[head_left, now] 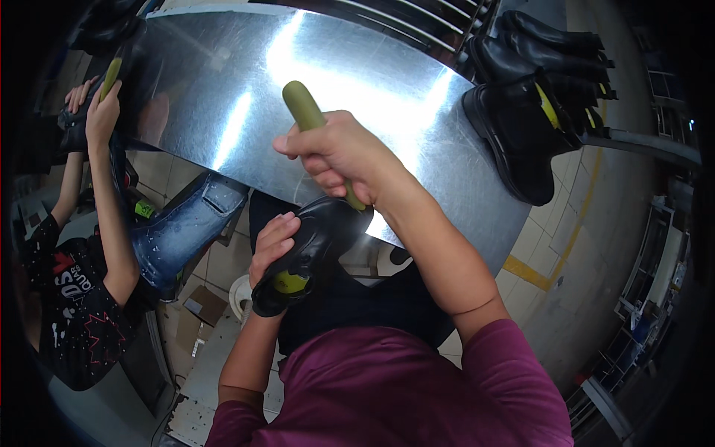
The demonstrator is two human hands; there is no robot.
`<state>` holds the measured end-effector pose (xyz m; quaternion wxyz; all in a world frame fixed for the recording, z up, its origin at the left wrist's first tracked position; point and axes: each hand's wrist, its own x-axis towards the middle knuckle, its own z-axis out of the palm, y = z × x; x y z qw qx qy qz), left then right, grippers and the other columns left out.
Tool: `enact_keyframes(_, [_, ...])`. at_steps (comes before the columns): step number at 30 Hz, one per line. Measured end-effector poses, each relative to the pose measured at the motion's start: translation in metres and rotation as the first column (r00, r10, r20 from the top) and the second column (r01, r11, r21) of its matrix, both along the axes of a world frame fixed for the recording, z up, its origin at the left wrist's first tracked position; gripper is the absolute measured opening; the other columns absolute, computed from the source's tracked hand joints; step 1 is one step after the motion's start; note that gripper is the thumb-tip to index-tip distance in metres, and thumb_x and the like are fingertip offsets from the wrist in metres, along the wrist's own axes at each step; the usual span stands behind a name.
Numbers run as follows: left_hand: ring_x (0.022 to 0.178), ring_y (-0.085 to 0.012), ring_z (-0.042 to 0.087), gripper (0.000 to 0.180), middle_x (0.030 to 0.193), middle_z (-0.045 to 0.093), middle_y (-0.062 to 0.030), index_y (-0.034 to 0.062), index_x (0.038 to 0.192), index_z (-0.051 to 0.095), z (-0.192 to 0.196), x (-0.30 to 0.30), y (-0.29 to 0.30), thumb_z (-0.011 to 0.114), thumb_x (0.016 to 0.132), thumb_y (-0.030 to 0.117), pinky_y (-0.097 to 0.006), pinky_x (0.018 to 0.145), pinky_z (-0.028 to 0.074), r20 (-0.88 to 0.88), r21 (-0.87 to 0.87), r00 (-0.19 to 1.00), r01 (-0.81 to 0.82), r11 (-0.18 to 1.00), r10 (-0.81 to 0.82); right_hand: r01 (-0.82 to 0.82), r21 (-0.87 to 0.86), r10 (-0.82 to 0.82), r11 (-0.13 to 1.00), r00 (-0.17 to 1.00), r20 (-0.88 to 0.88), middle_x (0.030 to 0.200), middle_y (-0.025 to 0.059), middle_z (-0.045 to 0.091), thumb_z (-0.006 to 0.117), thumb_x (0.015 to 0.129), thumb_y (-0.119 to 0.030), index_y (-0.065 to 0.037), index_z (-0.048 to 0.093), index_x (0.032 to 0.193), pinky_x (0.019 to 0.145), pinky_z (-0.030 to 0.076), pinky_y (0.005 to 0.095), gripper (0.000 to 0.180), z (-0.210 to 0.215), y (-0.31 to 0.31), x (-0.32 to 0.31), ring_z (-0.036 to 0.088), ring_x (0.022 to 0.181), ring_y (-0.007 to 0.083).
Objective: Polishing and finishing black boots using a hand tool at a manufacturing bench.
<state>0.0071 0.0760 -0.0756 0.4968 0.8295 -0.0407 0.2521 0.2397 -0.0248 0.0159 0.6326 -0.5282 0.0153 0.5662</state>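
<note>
My right hand (339, 155) is wrapped round an olive-green rounded stick (302, 104). One end of the stick rises above my fist, and its lower end comes down at the toe of a black leather boot (328, 232); I cannot tell whether they touch. My left hand (274, 246) grips the side of this boot, which lies tilted over my lap by the near edge of the metal table. Yellow-green lining or a tag shows at the boot's opening.
Shiny metal table (208, 82) stretches ahead. Several black boots (521, 112) stand at its right end. On the left, a co-worker's hand (103, 112) holds a similar green stick over dark footwear. A cardboard box (205, 305) lies at lower left; a metal rack (424, 18) stands beyond.
</note>
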Motion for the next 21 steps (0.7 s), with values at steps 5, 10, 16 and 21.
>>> enact_keyframes(5, [0.131,-0.0422,0.058,0.072,0.137,0.061,-0.0202,0.01,0.135,0.044,0.009,0.006,0.005,0.089,0.083,0.033,-0.054,0.11,0.046,-0.017,0.032,0.999,0.034,0.999,-0.033,0.0,-0.018,0.002,1.0,0.993,0.118,0.055,-0.006,0.042,0.078,0.09,-0.021,-0.006,0.06,0.087,0.035,0.025,0.0243,0.024,-0.009,0.014,0.002,0.035,0.039,0.004])
enact_keyframes(10, [0.12,-0.0366,0.067,0.04,0.122,0.073,-0.0178,0.0018,0.116,0.066,0.048,0.031,0.0,0.081,0.082,0.017,-0.053,0.109,0.046,-0.073,0.045,0.994,0.079,0.996,-0.075,0.223,0.272,-0.266,0.936,0.955,0.131,0.055,-0.005,0.044,0.077,0.091,-0.026,-0.007,0.06,0.088,0.038,0.031,0.0251,0.026,-0.032,0.008,-0.009,0.039,0.04,0.0055])
enact_keyframes(16, [0.128,-0.0301,0.059,0.028,0.128,0.071,-0.0056,0.0156,0.111,0.076,0.108,0.062,-0.02,0.071,0.083,0.015,-0.054,0.115,0.039,-0.01,0.503,0.94,0.299,0.811,-0.34,0.398,0.389,-0.556,0.831,0.62,0.553,0.063,0.0014,0.059,0.076,0.092,-0.029,0.005,0.07,0.109,0.05,0.045,0.0258,0.038,0.026,-0.129,0.018,0.057,0.054,0.0078])
enact_keyframes(21, [0.135,-0.0318,0.056,0.032,0.134,0.068,-0.0052,0.017,0.113,0.075,0.097,0.088,-0.036,0.068,0.083,0.011,-0.057,0.121,0.03,-0.219,0.474,0.879,0.474,0.742,-0.423,0.53,0.437,-0.682,0.727,0.633,0.366,0.058,-0.0024,0.049,0.071,0.096,-0.021,0.006,0.065,0.126,0.049,0.041,0.0238,0.041,0.033,-0.209,-0.017,0.051,0.048,0.0065])
